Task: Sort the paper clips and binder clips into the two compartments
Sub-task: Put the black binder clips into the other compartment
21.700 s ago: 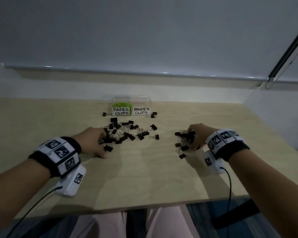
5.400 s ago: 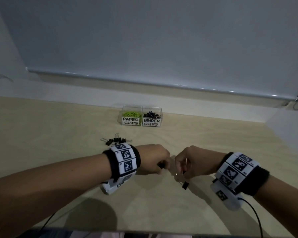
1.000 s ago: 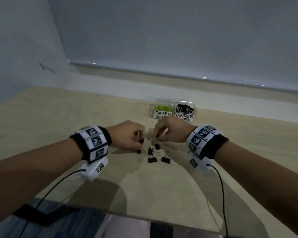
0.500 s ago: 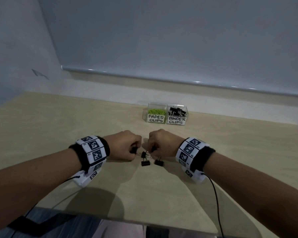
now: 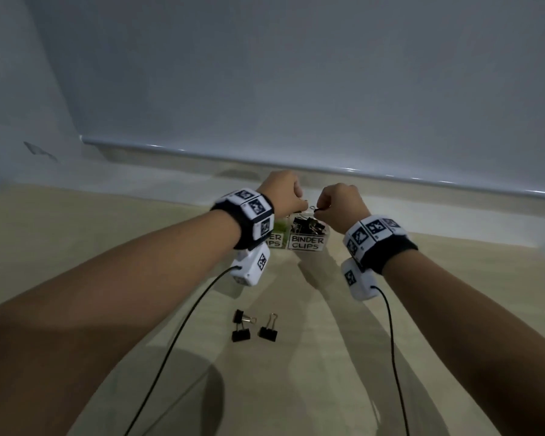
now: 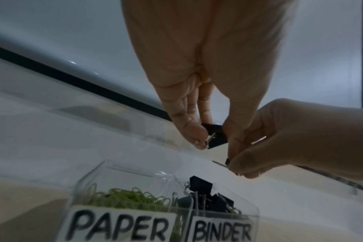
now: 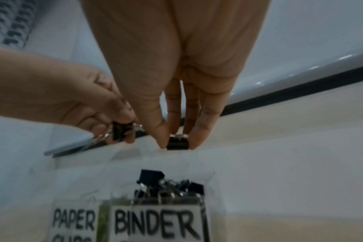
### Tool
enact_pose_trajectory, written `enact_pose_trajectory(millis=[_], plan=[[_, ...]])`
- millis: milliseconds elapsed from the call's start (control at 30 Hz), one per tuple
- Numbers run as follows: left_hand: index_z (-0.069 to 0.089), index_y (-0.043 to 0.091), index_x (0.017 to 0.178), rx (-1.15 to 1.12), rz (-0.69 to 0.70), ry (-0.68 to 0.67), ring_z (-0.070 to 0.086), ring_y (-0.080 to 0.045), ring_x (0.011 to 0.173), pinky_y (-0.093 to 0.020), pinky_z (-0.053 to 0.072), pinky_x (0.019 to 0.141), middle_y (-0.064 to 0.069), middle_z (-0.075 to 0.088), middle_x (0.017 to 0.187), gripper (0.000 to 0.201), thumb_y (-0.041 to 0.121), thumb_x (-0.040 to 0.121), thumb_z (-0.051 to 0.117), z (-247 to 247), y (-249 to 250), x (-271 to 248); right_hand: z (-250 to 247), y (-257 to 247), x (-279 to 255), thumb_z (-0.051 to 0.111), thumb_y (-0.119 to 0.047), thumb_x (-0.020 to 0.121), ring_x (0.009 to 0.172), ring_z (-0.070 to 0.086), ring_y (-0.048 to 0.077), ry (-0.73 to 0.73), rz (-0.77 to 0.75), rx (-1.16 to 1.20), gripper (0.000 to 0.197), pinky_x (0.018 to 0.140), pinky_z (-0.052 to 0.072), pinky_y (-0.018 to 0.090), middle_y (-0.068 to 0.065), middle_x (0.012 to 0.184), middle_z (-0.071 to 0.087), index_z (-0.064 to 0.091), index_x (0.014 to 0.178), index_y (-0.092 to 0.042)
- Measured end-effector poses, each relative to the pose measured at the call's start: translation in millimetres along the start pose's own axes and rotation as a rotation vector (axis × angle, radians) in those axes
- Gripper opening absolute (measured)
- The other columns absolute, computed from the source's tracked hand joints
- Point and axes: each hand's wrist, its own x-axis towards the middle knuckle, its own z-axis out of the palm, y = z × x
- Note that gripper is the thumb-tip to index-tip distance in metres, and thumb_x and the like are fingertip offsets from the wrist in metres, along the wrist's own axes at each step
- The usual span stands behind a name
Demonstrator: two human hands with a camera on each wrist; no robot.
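A clear two-compartment box stands at the table's far side. Its left half, labelled PAPER CLIPS, holds green paper clips; its right half, labelled BINDER CLIPS, is heaped with black binder clips. Both hands hover just above the binder side. My left hand pinches one black binder clip between thumb and fingers. My right hand pinches another black binder clip. Three binder clips lie on the table nearer to me.
The light wooden table ends at a pale wall ledge right behind the box. Cables run from both wrist cameras back over the table towards me.
Both hands have lifted off the small pile of clips, each with one binder clip, and moved forward to above the binder compartment. Three clips stay on the table.
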Motion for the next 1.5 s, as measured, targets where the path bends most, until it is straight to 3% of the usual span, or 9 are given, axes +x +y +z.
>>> enact_pose_trajectory(millis=[167, 300, 433, 567, 667, 1067, 1233, 1367, 1500], plan=[[0.071, 0.002, 0.076, 0.176, -0.022, -0.047, 0.065, -0.028, 0.070, -0.042, 0.057, 0.078, -0.016, 0.071, 0.079, 0.017, 0.019, 0.076, 0.071, 22.8, -3.5, 34.5, 15.6, 19.7, 2.1, 0.074, -0.020, 0.075, 0.086, 0.063, 0.023, -0.049, 0.031, -0.037, 0.018, 0.080, 0.053, 0.032, 0.010, 0.097, 0.069, 0.071, 0.091, -0.011], [0.072, 0.004, 0.094, 0.210, 0.001, -0.120, 0.067, -0.024, 0.086, -0.033, 0.054, 0.081, -0.010, 0.072, 0.096, 0.032, 0.030, 0.076, 0.077, 31.0, -8.2, 35.4, 7.2, 22.2, -17.6, 0.071, -0.013, 0.077, 0.088, 0.064, 0.024, -0.045, -0.068, -0.016, 0.013, 0.084, 0.053, 0.036, 0.008, 0.091, 0.072, 0.073, 0.089, -0.010], [0.071, 0.011, 0.096, 0.172, 0.117, -0.102, 0.066, -0.019, 0.087, -0.028, 0.052, 0.080, -0.004, 0.071, 0.095, 0.023, 0.022, 0.077, 0.077, 9.3, -13.2, -2.3, 8.5, -2.6, -57.9, 0.073, -0.007, 0.074, 0.078, 0.065, 0.017, -0.257, -0.276, 0.042, 0.011, 0.080, 0.054, 0.032, 0.005, 0.086, 0.072, 0.074, 0.085, -0.010], [0.072, 0.014, 0.098, 0.215, 0.163, -0.420, 0.061, -0.007, 0.077, -0.019, 0.049, 0.071, 0.002, 0.070, 0.093, 0.020, 0.016, 0.079, 0.075, -11.8, -34.5, -78.8, 22.0, -33.9, -104.3, 0.074, -0.013, 0.074, 0.075, 0.064, 0.004, -0.638, -0.382, 0.051, 0.015, 0.068, 0.049, 0.012, -0.008, 0.085, 0.070, 0.073, 0.087, -0.021], [0.071, 0.019, 0.099, 0.212, 0.090, -0.600, 0.062, -0.006, 0.083, -0.020, 0.049, 0.072, 0.009, 0.069, 0.092, 0.023, 0.023, 0.077, 0.076, -16.3, -54.8, -125.2, 38.3, -48.4, -125.4, 0.075, -0.013, 0.070, 0.083, 0.064, 0.008, -0.739, -0.391, 0.021, 0.026, 0.076, 0.053, 0.022, -0.011, 0.093, 0.068, 0.072, 0.091, -0.027], [0.067, 0.016, 0.105, 0.037, 0.037, -0.440, 0.061, -0.012, 0.075, -0.017, 0.049, 0.069, 0.000, 0.068, 0.091, 0.026, 0.010, 0.080, 0.065, -8.8, -82.3, -158.6, 41.8, -49.2, -137.0, 0.069, -0.033, 0.073, 0.078, 0.057, 0.022, -0.659, -0.407, -0.129, 0.023, 0.071, 0.051, 0.035, 0.003, 0.086, 0.062, 0.060, 0.082, -0.014], [0.067, 0.027, 0.118, 0.196, 0.200, -0.533, 0.057, -0.012, 0.086, -0.025, 0.048, 0.080, 0.001, 0.059, 0.104, 0.035, 0.016, 0.086, 0.056, -11.5, -78.5, -184.4, 33.6, -41.8, -125.9, 0.070, -0.036, 0.068, 0.082, 0.058, 0.018, -0.607, -0.285, -0.086, 0.022, 0.073, 0.054, 0.037, -0.004, 0.088, 0.061, 0.061, 0.080, -0.019], [0.061, 0.032, 0.124, 0.328, 0.222, -0.576, 0.055, -0.017, 0.093, -0.032, 0.047, 0.085, 0.005, 0.046, 0.110, 0.034, 0.029, 0.093, 0.049, -0.2, -72.6, -198.3, 19.8, -35.9, -95.6, 0.073, -0.023, 0.071, 0.078, 0.059, 0.018, -0.431, -0.226, -0.009, 0.015, 0.068, 0.051, 0.031, -0.002, 0.083, 0.061, 0.060, 0.077, -0.019], [0.064, 0.025, 0.109, 0.347, 0.223, -0.564, 0.055, -0.017, 0.091, -0.035, 0.048, 0.085, 0.005, 0.050, 0.107, 0.021, 0.033, 0.091, 0.057, 1.6, -69.3, -195.8, 1.2, -27.5, -55.7, 0.073, -0.020, 0.073, 0.073, 0.059, 0.019, -0.237, -0.129, 0.012, 0.016, 0.061, 0.049, 0.028, 0.007, 0.084, 0.067, 0.065, 0.080, -0.009]])
